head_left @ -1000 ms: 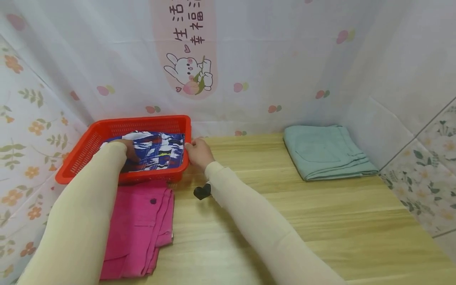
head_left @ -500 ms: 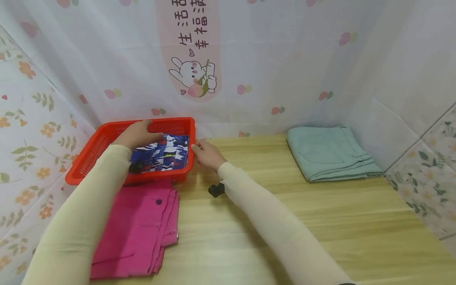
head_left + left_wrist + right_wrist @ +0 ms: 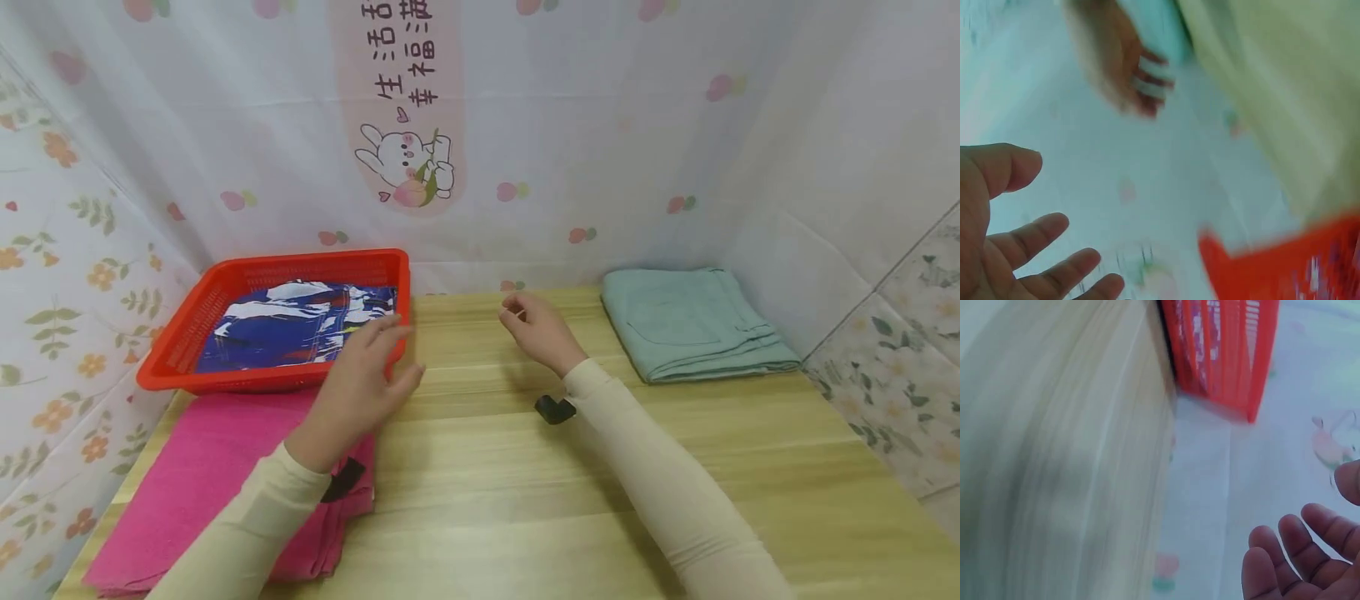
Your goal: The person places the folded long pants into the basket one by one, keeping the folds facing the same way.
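Up in the air, the left hand [image 3: 360, 387] was wide open, with its fingers spread out, and it had hold of nothing. From the head camera, it showed in front of the near right corner of the red basket [image 3: 255, 382]. The right hand [image 3: 542, 329] was over the counter [image 3: 465, 483], between the basket and the green cloth [image 3: 675, 321]. Its fingers were a little bent and loose, and it held nothing too.

The basket sat at the back left of the counter, near the wall. Inside it lay a blue and white cloth [image 3: 273, 329], flat and folded. A pink cloth [image 3: 217, 467] lay folded just in front of the basket, partly behind the left arm. The green cloth lay folded at the back right, well apart from the basket.
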Tool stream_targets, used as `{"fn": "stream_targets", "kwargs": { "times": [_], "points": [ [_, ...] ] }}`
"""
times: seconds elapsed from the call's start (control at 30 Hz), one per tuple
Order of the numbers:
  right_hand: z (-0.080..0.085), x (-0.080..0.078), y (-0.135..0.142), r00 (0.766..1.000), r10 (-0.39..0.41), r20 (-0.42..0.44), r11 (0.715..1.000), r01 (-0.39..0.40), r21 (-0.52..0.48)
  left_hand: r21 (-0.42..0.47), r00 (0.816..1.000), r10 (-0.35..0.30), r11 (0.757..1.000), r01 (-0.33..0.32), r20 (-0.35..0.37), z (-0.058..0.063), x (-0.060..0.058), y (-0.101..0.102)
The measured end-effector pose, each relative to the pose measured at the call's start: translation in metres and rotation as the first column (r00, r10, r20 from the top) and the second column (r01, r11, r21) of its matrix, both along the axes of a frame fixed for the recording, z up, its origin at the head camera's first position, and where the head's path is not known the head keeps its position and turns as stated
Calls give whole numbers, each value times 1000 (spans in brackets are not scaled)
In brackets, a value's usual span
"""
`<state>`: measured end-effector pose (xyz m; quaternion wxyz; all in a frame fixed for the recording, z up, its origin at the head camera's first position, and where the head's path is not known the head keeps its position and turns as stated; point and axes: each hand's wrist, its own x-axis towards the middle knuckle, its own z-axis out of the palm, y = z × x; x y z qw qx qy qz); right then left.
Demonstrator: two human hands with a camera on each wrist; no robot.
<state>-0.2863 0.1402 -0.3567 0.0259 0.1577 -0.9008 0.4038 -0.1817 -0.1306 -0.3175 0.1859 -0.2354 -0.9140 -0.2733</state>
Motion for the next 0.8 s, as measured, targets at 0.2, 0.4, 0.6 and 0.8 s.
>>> {"fn": "stream_targets", "kwargs": {
  "times": [0.2,0.4,0.6,0.8],
  "points": [
    [2,7,72,992,-122,-44,990,125,66,-53,988,-128,990,133,90,-21,22,32],
    [-14,18,168,969,-234,-74,959,243,143,-88,969,-142,983,162,203,-34,24,36],
    [-20,29,244,941,-326,-85,909,337,245,-75,941,-162,978,192,297,-41,15,42],
    [-21,27,293,914,-388,-121,869,406,282,-16,900,-223,969,247,375,-44,3,64]
  ]
}}
